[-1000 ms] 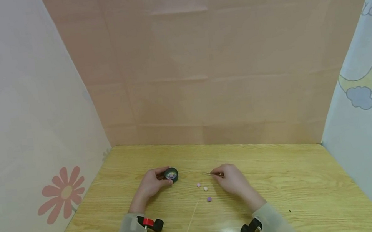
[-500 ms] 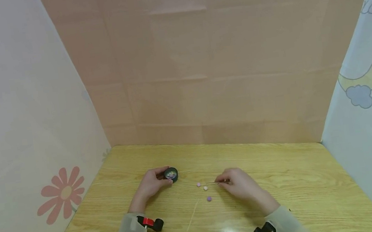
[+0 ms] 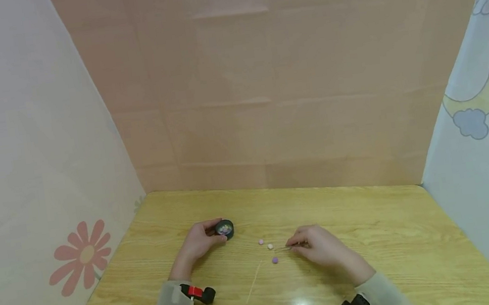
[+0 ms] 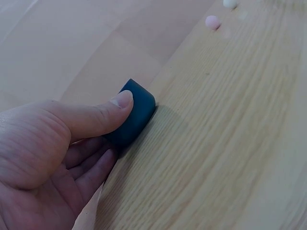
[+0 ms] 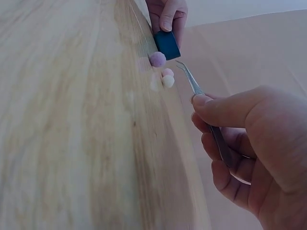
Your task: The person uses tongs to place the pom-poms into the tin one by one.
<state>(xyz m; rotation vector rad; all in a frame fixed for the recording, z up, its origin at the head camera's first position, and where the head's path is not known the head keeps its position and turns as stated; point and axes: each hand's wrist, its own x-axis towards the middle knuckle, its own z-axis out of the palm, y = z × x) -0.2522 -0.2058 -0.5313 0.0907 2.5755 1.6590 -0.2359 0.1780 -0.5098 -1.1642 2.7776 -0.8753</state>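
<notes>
My left hand (image 3: 199, 240) grips a small round dark green container (image 4: 136, 115) between thumb and fingers at the table top. Seen from the head, several small coloured bits lie inside it. My right hand (image 3: 322, 245) pinches a pair of bent-tip metal tweezers (image 5: 193, 82), its points slightly apart with nothing between them. Just left of the tweezer tips lie three small balls: a pink one (image 3: 261, 241), a white one (image 3: 270, 246) and a purple one (image 3: 275, 260). In the right wrist view the purple ball (image 5: 157, 59) appears closest to the container.
The wood-grain table (image 3: 225, 297) is bounded by a tan paper backdrop (image 3: 265, 94) and printed cloth sides, with flowers (image 3: 86, 253) on the left and a moon (image 3: 480, 93) on the right. A thin pale line (image 3: 254, 282) runs along the table between the forearms.
My right hand has moved toward me and slightly right with the tweezers, from beyond the balls to beside the white and purple ones. The left hand and the container have stayed put.
</notes>
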